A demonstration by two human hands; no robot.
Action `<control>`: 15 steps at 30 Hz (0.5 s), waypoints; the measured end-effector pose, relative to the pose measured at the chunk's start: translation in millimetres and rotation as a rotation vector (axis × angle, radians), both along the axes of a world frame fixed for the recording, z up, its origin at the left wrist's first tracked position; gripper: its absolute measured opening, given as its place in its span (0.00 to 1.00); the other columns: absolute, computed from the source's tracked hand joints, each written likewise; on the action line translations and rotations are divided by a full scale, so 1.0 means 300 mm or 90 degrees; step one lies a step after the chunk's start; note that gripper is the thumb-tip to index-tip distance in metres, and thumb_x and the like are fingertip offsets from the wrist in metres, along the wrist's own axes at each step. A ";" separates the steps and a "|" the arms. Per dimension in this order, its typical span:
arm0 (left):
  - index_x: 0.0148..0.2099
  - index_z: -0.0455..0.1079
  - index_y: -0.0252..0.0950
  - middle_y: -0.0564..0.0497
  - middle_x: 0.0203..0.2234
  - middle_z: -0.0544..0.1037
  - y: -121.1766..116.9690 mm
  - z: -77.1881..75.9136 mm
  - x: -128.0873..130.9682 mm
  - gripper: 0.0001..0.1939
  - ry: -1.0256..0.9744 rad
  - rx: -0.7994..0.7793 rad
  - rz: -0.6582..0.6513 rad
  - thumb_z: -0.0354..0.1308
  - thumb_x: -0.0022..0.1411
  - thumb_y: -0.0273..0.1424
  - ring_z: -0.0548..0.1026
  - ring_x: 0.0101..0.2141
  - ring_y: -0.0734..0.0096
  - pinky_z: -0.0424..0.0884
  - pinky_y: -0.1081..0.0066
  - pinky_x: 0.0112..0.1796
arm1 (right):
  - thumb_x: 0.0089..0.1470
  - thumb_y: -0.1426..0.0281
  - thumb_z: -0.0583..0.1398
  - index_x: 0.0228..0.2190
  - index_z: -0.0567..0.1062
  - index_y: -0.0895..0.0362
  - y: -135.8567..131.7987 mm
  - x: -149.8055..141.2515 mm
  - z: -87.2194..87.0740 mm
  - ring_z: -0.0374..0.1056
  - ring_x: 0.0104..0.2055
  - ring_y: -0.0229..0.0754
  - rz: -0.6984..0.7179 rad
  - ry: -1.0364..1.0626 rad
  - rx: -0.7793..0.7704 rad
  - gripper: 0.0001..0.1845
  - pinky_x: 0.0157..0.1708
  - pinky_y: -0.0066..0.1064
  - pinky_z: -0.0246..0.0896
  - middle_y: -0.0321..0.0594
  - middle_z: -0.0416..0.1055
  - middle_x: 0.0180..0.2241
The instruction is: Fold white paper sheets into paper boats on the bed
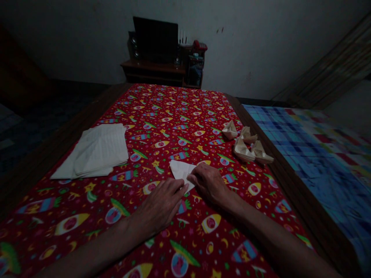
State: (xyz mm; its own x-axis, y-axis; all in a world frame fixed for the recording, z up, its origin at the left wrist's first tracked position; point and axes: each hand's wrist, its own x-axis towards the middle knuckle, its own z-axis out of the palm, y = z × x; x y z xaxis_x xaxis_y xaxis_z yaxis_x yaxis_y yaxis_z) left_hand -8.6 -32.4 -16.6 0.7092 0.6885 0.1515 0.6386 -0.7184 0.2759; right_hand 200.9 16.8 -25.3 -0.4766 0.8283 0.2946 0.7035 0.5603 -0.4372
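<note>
A small white folded paper [182, 170] with a pointed corner lies on the red cloth between my hands. My left hand [164, 202] is closed at its lower left edge, thumb and fingertips together on the paper. From the right, my right hand [210, 181] pinches the other side, its curled fingers covering part of the sheet. Several folded paper boats [245, 150] stand grouped on the cloth to the right. Off to the left is a fanned stack of paper sheets [101, 150], which neither hand touches.
A red cloth [174, 112] printed with rockets covers the bed or table, edged by dark wood [292, 193]. Beyond its far end, a monitor [155, 40] stands on a wooden desk [153, 67] near a red telephone [199, 45]. Blue plaid bedding [278, 131] lies at right.
</note>
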 end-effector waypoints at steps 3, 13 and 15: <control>0.59 0.57 0.32 0.43 0.49 0.66 -0.002 0.002 0.004 0.22 0.012 0.028 -0.003 0.46 0.62 0.23 0.63 0.48 0.57 0.66 0.56 0.48 | 0.59 0.65 0.55 0.28 0.69 0.58 -0.001 -0.001 -0.004 0.60 0.30 0.38 -0.010 -0.008 -0.002 0.11 0.30 0.28 0.51 0.39 0.66 0.27; 0.59 0.59 0.30 0.42 0.58 0.64 -0.002 -0.007 0.010 0.21 0.011 0.127 -0.031 0.44 0.64 0.24 0.57 0.60 0.59 0.55 0.52 0.58 | 0.59 0.69 0.53 0.29 0.71 0.58 -0.005 -0.020 0.023 0.60 0.34 0.44 -0.077 -0.173 0.155 0.09 0.33 0.34 0.55 0.44 0.68 0.31; 0.58 0.59 0.30 0.42 0.58 0.64 -0.003 -0.014 0.010 0.21 0.009 0.130 -0.023 0.44 0.64 0.24 0.58 0.60 0.59 0.58 0.56 0.58 | 0.58 0.73 0.53 0.31 0.73 0.58 -0.030 -0.022 0.024 0.62 0.35 0.45 -0.025 -0.197 0.177 0.09 0.35 0.36 0.58 0.45 0.70 0.32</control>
